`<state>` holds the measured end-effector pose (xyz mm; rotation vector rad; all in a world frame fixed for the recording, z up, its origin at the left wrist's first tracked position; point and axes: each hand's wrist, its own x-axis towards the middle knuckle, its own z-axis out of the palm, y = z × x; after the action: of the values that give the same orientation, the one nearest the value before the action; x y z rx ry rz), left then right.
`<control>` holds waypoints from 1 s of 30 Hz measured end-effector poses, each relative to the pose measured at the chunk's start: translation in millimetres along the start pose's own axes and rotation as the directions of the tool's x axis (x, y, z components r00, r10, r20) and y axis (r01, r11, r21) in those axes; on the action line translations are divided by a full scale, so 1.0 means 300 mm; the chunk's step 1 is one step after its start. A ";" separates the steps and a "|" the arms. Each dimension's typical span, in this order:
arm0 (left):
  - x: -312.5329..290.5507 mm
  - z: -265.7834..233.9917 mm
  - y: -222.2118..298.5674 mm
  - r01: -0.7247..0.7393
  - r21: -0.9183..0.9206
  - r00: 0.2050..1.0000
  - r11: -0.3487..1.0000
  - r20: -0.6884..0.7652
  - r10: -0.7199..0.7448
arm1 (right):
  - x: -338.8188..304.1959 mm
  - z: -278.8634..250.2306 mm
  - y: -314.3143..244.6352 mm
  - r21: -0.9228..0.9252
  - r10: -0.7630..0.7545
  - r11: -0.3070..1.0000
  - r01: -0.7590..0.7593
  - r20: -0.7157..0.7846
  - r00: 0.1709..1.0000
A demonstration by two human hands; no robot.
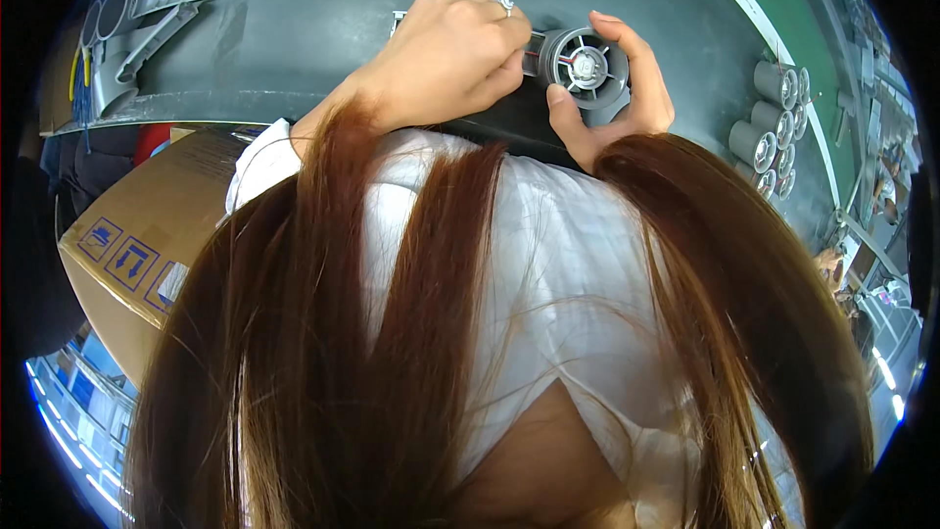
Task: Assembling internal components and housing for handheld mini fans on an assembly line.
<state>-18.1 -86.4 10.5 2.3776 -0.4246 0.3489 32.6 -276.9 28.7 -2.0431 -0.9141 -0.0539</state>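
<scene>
Over the dark work table (294, 15), my right hand (632, 88) holds a round grey fan housing (619, 64), thumb on the near side and a finger round the far right. Spokes and a pale hub show in its open face. Immediately to its left, my left hand (446, 54) is closed in a bent-finger grip, knuckles up, with a ring on one finger. Grey plastic with a bit of red wire (534, 56) comes out between the hands, and a small grey end shows left of the left hand. What its fingertips grip is hidden.
Several grey cylinders with spoked ends (775, 86) stand at the right. Grey curved plastic shells (147, 39) lie at the far left, beside blue wires (83, 103) and something yellow. A cardboard box (166, 206) sits below the table's near edge. Long hair (343, 333) covers much of the lower view.
</scene>
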 end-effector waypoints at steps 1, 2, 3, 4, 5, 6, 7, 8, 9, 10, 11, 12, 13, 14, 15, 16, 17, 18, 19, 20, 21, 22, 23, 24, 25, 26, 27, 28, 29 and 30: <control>-0.001 -0.009 0.001 0.026 0.016 1.000 1.000 0.008 -0.026 | 0.004 0.005 -0.003 -0.001 0.001 1.000 -0.001 0.000 1.000; -0.003 -0.014 0.003 0.024 0.014 1.000 1.000 0.008 -0.024 | 0.007 0.009 -0.007 -0.017 -0.019 1.000 0.019 -0.023 1.000; -0.005 -0.019 0.008 0.037 0.021 0.999 0.999 0.008 -0.037 | 0.008 0.010 -0.012 -0.035 -0.040 0.999 0.038 -0.046 0.998; -0.006 -0.023 0.011 0.049 0.027 0.999 0.998 0.008 -0.049 | 0.008 0.007 -0.018 -0.039 -0.037 0.999 0.035 -0.049 0.998; -0.009 -0.021 0.005 0.048 0.026 0.999 0.999 0.012 -0.048 | 0.008 0.010 -0.016 -0.054 -0.025 0.998 0.023 -0.038 0.999; -0.013 -0.020 -0.001 0.064 0.019 0.997 0.998 0.030 -0.064 | 0.007 0.012 -0.013 -0.070 -0.013 0.997 0.011 -0.028 1.000; -0.017 -0.024 -0.003 0.082 0.017 0.995 0.996 0.046 -0.083 | 0.009 0.011 -0.018 -0.067 -0.013 0.998 0.011 -0.028 1.000; -0.020 -0.027 -0.002 0.083 0.019 0.995 0.996 0.049 -0.084 | 0.009 0.007 -0.023 -0.062 0.041 0.997 -0.040 0.011 0.999; -0.023 -0.029 0.000 0.095 0.004 0.995 0.995 0.036 -0.096 | 0.008 0.006 -0.024 -0.057 0.095 0.994 -0.092 0.050 0.994; -0.025 -0.035 0.004 0.101 -0.013 0.995 0.995 0.022 -0.101 | 0.006 0.004 -0.029 -0.059 0.095 0.994 -0.092 0.044 0.995; -0.027 -0.040 0.003 0.096 -0.012 0.995 0.995 0.024 -0.096 | 0.003 0.002 -0.031 -0.030 0.100 0.995 -0.099 0.057 0.993; -0.030 -0.046 0.001 0.087 -0.033 0.996 0.996 0.023 -0.086 | 0.000 0.002 -0.033 -0.001 0.105 0.994 -0.105 0.071 0.992; -0.030 -0.046 -0.004 0.075 -0.058 0.997 0.995 0.024 -0.074 | -0.005 0.001 -0.027 -0.004 0.109 0.994 -0.109 0.063 0.992; -0.029 -0.048 -0.007 0.067 -0.060 0.997 0.996 0.029 -0.066 | -0.009 0.002 -0.021 0.013 0.116 0.993 -0.118 0.066 0.991; -0.029 -0.051 -0.009 0.073 -0.060 0.997 0.996 0.042 -0.070 | -0.013 0.002 -0.018 0.030 0.123 0.992 -0.125 0.069 0.990; -0.029 -0.056 -0.010 0.082 -0.056 0.995 0.995 0.056 -0.079 | -0.013 0.003 -0.021 0.033 0.125 0.991 -0.127 0.063 0.990; -0.029 -0.060 -0.009 0.078 -0.053 0.995 0.996 0.060 -0.075 | -0.012 0.002 -0.026 0.036 0.146 0.988 -0.149 0.076 0.986; -0.030 -0.064 -0.005 0.087 -0.068 0.994 0.994 0.067 -0.083 | -0.012 0.002 -0.029 0.039 0.168 0.984 -0.172 0.088 0.982; -0.032 -0.065 -0.005 0.097 -0.084 0.993 0.992 0.075 -0.091 | -0.015 0.004 -0.028 0.041 0.170 0.984 -0.174 0.083 0.982; -0.033 -0.066 -0.008 0.093 -0.082 0.993 0.992 0.080 -0.087 | -0.018 0.006 -0.025 0.054 0.168 0.983 -0.173 0.082 0.982; -0.036 -0.067 -0.011 0.102 -0.070 0.991 0.992 0.092 -0.096 | -0.020 0.008 -0.023 0.067 0.166 0.983 -0.172 0.082 0.983; -0.036 -0.067 -0.013 0.109 -0.061 0.989 0.992 0.105 -0.102 | -0.021 0.008 -0.023 0.065 0.169 0.983 -0.174 0.076 0.983; -0.036 -0.065 -0.015 0.103 -0.062 0.989 0.993 0.108 -0.096 | -0.022 0.008 -0.023 0.095 0.161 0.981 -0.167 0.070 0.984; -0.036 -0.060 -0.018 0.083 -0.072 0.994 0.994 0.081 -0.077 | -0.023 0.009 -0.024 0.124 0.153 0.979 -0.160 0.065 0.986; -0.036 -0.059 -0.020 0.062 -0.080 0.997 0.995 0.054 -0.058 | -0.023 0.010 -0.024 0.123 0.154 0.979 -0.161 0.059 0.986; -0.035 -0.061 -0.018 0.056 -0.081 0.997 0.995 0.056 -0.052 | -0.024 0.012 -0.025 0.163 0.167 0.971 -0.173 0.053 0.985; -0.035 -0.064 -0.015 0.061 -0.069 0.997 0.996 0.057 -0.057 | -0.025 0.013 -0.029 0.203 0.179 0.962 -0.185 0.046 0.983; -0.039 -0.065 -0.017 0.074 -0.052 0.996 0.996 0.059 -0.071 | -0.024 0.020 -0.031 0.208 0.178 0.961 -0.184 0.047 0.983; -0.043 -0.064 -0.018 0.077 -0.047 0.995 0.996 0.061 -0.074 | -0.021 0.026 -0.037 0.261 0.247 0.930 -0.257 0.070 0.966; -0.047 -0.064 -0.020 0.105 -0.040 0.992 0.994 0.068 -0.102 | -0.020 0.032 -0.040 0.312 0.313 0.892 -0.328 0.097 0.945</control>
<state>-31.3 -66.3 15.8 2.3625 -0.3345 0.2121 18.0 -269.2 29.1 -1.8619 -0.5557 0.3055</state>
